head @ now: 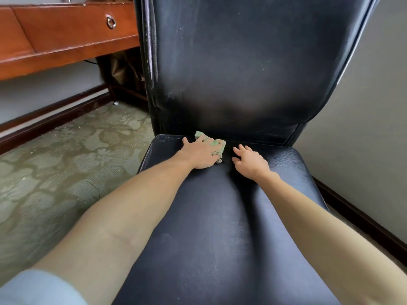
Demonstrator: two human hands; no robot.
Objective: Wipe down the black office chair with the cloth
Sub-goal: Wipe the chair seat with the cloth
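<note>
- Black office chair [231, 227] faced the person. Its seat ran lengthwise from the elbows out to the hands, and the backrest [253, 62] rose upright just beyond the fingertips.
- The backrest looked dusty and streaked, with a worn edge on the left hand's side, so likely lots of wiping was left.
- A wooden desk drawer [72, 27] sat well off to the left of the left hand and played no part.
- Both arms reached far forward, probably to get at the crease where the seat meets the back.
- Left hand [201, 154] lay palm down with fingers curled over the cloth, gripping it and pressing it onto the rear of the seat.
- Right hand [251, 160] was just beside it, not touching it. Its fingers were spread on the seat and held nothing, likely bracing the reach.
- Cloth [217, 144], a green bunched wad, sat under and past the left fingers, right at the crease.
- Its longer side ran roughly along the crease, with one end poking toward the backrest and the other toward the right hand.
</note>
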